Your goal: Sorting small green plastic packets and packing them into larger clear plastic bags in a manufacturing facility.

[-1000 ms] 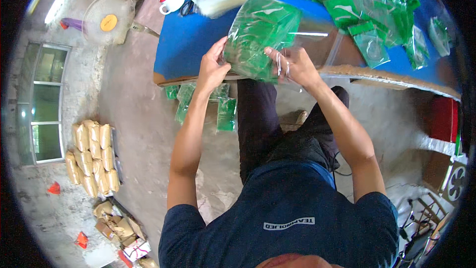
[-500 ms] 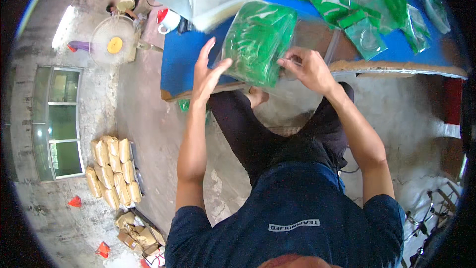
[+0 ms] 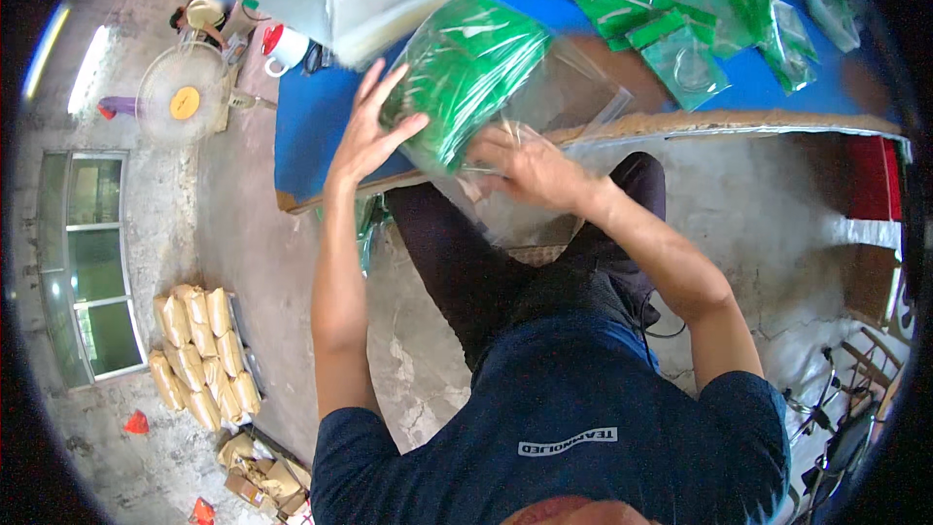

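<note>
A clear plastic bag [image 3: 573, 87] holds a bundle of green packets [image 3: 471, 68], tilted over the near edge of the blue table. My left hand [image 3: 374, 136] is open, fingers spread and thumb apart, against the bundle's left side. At the lower right of the bundle my right hand [image 3: 525, 167] has its fingers curled together on the bag's film; motion and shiny plastic blur the fingertips. The bag's loose, see-through end sticks out to the right, past my right hand.
A pile of green packets [image 3: 671, 0] covers the table's far right. Stacked clear bags [image 3: 389, 0] lie at the far left, near a red-and-white mug [image 3: 284, 47]. A fan [image 3: 183, 97] and another person [image 3: 204, 15] are beyond. Tan sacks [image 3: 206, 355] are stacked by the wall.
The bagged bundle has turned and shifted left, its loose end now spread to the right. My right hand has moved left from the bag's right edge onto its lower side.
</note>
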{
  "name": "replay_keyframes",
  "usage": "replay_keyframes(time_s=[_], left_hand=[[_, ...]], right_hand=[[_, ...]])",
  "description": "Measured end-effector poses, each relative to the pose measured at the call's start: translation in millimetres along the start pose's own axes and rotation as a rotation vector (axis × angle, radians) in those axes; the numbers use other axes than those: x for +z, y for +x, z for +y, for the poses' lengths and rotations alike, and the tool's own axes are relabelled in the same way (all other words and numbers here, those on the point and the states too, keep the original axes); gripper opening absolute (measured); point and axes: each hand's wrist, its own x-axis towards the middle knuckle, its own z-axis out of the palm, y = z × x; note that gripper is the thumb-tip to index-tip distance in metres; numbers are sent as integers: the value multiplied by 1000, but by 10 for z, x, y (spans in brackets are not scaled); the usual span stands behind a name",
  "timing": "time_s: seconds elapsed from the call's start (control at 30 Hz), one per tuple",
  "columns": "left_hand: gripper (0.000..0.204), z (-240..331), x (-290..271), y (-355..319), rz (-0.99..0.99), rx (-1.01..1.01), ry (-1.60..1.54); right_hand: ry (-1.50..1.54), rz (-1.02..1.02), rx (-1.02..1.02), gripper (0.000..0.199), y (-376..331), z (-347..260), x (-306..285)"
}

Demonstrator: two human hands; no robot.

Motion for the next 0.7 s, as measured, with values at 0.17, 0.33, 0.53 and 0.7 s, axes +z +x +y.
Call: replay_keyframes(time_s=[0.17, 0.33, 0.53, 0.7], left_hand=[[66, 287, 230, -202, 324, 127, -30], [102, 659, 835, -910, 575, -100, -197], [50, 236, 1204, -1168, 848, -399, -538], [21, 332, 1460, -1360, 877, -380, -909]], right_hand=[[-49, -37, 116, 31, 90, -123, -29], [-85, -3, -42, 38, 170, -64, 373], [-145, -215, 132, 40, 357, -249, 339], [-87, -200, -63, 48, 476, -262, 630]])
